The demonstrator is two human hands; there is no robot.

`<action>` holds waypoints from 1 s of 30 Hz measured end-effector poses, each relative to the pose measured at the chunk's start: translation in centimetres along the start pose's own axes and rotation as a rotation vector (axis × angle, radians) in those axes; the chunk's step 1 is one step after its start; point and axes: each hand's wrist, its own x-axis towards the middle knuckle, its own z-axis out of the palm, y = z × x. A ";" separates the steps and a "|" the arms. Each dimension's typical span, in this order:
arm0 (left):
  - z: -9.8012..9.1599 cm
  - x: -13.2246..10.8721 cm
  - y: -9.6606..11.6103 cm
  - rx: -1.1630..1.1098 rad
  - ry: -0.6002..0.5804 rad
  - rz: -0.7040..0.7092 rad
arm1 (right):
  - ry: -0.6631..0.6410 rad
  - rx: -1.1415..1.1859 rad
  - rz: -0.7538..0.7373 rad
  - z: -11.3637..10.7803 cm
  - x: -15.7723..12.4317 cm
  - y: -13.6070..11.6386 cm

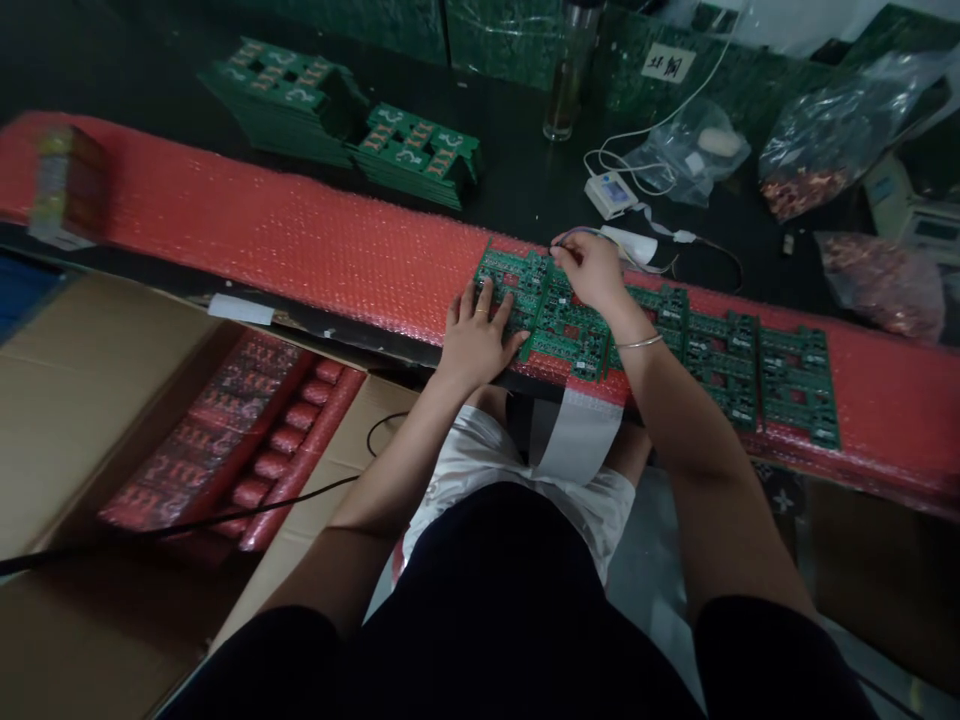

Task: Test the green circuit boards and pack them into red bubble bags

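Left hand [480, 340] — fingers spread flat, gripping nothing — rests on leftmost green circuit board [531, 287], which lies in a row of boards [796, 375] on red bubble wrap [337, 240] along desk [510, 120]. Right hand [591, 270] at that board's upper right corner, fingers pinched on thin wires [579, 230]. Beyond: small white box [610, 194], stacked boards [421, 145].
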 end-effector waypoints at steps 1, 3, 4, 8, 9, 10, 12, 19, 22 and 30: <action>0.0 -0.1 0.1 0.006 -0.001 -0.002 | 0.000 -0.058 -0.024 0.3 0.3 -0.1; 0.0 -0.2 0.2 0.005 0.004 -0.003 | 0.003 -0.135 -0.053 0.8 0.8 -0.2; 0.0 -0.2 0.2 -0.001 0.005 -0.001 | 0.002 -0.154 -0.058 1.0 1.0 -0.2; 0.1 -0.2 0.1 -0.028 0.015 0.006 | -0.020 -0.190 -0.071 1.7 1.5 -0.2; 0.1 -0.2 0.1 -0.032 0.019 0.004 | -0.025 -0.195 -0.076 1.8 1.5 -0.1; 0.2 -0.2 0.1 -0.037 0.022 0.001 | -0.029 -0.198 -0.079 1.9 1.6 -0.1; 0.2 -0.2 0.1 -0.042 0.026 -0.001 | -0.032 -0.200 -0.081 2.0 1.6 -0.1; 0.4 -0.1 0.1 -0.064 0.035 -0.011 | -0.054 -0.205 -0.064 2.2 1.8 -0.1; 0.4 -0.1 0.2 -0.071 0.035 -0.012 | -0.051 -0.191 -0.078 2.3 1.9 0.3; 0.3 -0.1 0.4 -0.053 0.016 -0.018 | -0.080 -0.199 -0.095 2.3 2.0 0.4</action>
